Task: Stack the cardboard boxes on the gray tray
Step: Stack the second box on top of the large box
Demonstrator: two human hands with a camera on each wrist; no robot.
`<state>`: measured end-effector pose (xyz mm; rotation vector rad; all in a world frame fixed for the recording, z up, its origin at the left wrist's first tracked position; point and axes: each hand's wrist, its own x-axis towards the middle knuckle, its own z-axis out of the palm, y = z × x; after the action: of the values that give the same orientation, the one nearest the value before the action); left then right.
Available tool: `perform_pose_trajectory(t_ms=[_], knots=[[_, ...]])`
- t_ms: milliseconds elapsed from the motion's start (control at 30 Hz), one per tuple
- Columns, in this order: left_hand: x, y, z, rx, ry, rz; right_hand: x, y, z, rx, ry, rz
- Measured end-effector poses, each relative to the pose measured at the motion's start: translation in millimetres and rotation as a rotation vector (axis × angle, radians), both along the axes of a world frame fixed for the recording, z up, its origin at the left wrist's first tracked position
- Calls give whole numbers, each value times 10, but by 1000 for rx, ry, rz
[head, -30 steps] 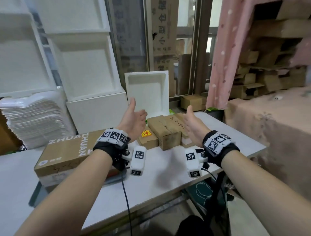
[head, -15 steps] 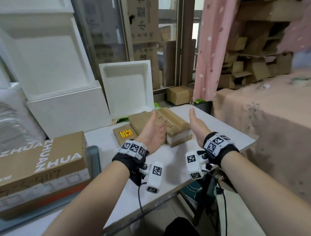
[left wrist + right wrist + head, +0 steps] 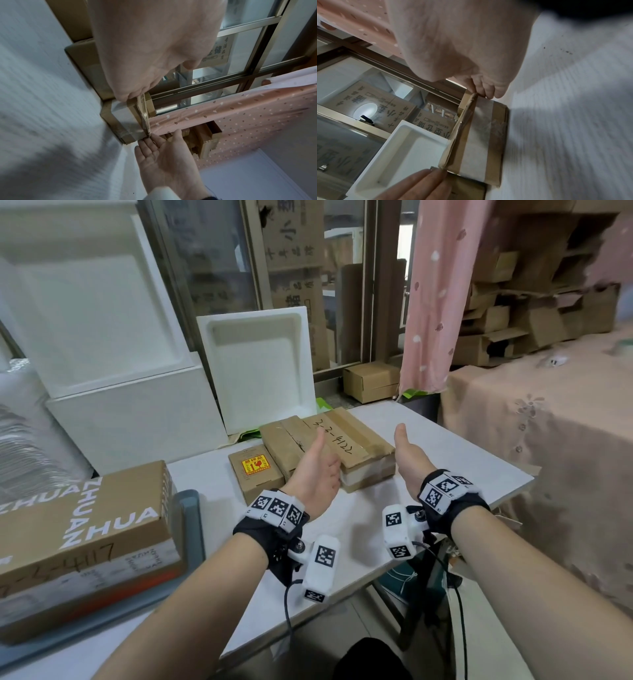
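A: What sits far left?
B: A big printed box (image 3: 82, 529) on the gray tray (image 3: 191, 529), near edge of the white table (image 3: 445, 460).
A: And the hands?
B: The left hand (image 3: 317, 470) lies flat-fingered against the left end of the taped box (image 3: 346, 440); the right hand (image 3: 407, 457), fingers straight, meets its right end. A small labelled box (image 3: 255, 477) sits just left.

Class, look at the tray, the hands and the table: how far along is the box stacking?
Done: one large ZHUAN box lies on the gray tray. In hand: the left hand and right hand, fingers straight, flank the box marked 3-3-4122. Left: that box, its neighbour and the small stickered box.
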<state>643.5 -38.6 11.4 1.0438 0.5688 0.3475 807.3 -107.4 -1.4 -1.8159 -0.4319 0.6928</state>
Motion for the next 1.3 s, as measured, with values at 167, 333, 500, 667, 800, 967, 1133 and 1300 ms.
perform_pose_trajectory(t_ms=[167, 333, 500, 667, 800, 967, 1133, 1300], knots=[[8, -37, -28, 11, 9, 20, -18, 25, -25, 20, 55, -1], [56, -5, -133, 46, 39, 18, 7, 74, -148, 14, 18, 2], [93, -23, -111, 117, 24, 27, -57, 87, -175, 42, 19, 8], [1, -95, 83, 192, 19, -11, -117, -36, -76, 108, 89, -33], [-150, -170, 254, 257, -1, -11, -285, -94, 126, 161, 79, -27], [-502, -330, 551, 344, -17, 10, -627, -163, 456, 185, 26, 12], [-955, -357, 805, 391, -66, 46, -1047, -117, 757, 214, 2, 72], [-1554, -364, 1030, 421, -43, 114, -1592, 15, 968, 193, -59, 160]])
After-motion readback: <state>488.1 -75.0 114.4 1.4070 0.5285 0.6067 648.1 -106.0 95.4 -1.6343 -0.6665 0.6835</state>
